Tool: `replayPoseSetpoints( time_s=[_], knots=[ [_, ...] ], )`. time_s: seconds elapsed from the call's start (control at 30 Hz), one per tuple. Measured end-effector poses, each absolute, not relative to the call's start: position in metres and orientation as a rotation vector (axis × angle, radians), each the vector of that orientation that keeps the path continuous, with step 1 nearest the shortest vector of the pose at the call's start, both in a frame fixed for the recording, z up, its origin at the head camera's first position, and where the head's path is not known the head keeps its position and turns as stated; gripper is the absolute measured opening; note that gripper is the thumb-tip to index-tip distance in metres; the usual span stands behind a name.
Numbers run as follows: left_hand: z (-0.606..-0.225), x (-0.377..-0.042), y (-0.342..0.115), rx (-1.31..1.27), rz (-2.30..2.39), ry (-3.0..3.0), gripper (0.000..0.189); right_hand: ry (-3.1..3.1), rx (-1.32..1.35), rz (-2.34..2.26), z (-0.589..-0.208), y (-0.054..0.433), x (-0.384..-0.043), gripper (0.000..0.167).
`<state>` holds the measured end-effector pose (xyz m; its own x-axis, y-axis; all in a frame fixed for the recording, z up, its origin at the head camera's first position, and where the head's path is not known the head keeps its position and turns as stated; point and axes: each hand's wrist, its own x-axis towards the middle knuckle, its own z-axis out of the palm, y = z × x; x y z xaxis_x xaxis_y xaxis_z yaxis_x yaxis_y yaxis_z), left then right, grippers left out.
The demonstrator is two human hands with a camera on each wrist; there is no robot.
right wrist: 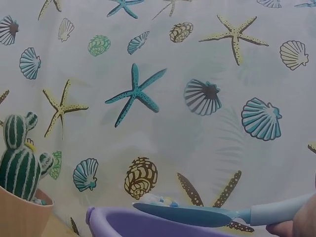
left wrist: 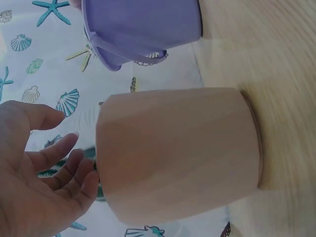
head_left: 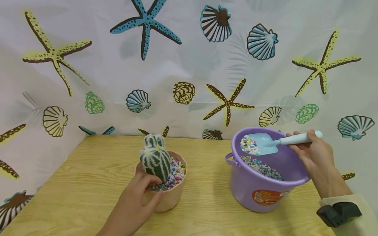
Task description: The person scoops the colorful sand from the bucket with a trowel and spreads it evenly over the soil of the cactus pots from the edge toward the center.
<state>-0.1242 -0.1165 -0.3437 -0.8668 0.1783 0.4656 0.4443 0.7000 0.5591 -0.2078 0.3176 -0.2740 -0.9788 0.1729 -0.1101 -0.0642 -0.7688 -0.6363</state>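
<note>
The right hand is gripping a pale-blue plastic scoop. The left hand, fingers apart, is flanking a fuzzy green cactus.

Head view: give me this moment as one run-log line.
left hand: at cactus base; right hand: holds scoop loaded with pebbles above bucket; cactus: standing in pot; bucket: pebbles inside

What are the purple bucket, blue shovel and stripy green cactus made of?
Round purple bucket: probably plastic, smooth and softly shiny, with even colour.
Light-blue scoop-shaped shovel: likely plastic too, its thin blade smooth and evenly coloured.
Stripy green cactus: perhaps fabric, fuzzy-looking, because white fluff lines its ribs.
</note>
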Motion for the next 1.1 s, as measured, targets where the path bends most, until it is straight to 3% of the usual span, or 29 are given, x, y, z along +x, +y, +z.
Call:
replayPoseSetpoints(
  time_s=[0.33, 0.83, 1.1],
  knots=[
    [-0.350, -0.130, -0.138, -0.333, -0.989, -2.558, 0.020, -1.061, -0.249, 2.817, -0.272, 0.307, -0.210, 0.052],
    [-0.356, -0.154, -0.164, -0.402, -1.160, -2.644, 0.078, -1.108, -0.235, 2.850, -0.269, 0.283, -0.210, 0.061],
    [-0.367, -0.174, -0.179, -0.533, -1.230, -2.743, 0.085, -1.115, -0.245, 2.865, -0.270, 0.275, -0.211, 0.058]
  ],
)
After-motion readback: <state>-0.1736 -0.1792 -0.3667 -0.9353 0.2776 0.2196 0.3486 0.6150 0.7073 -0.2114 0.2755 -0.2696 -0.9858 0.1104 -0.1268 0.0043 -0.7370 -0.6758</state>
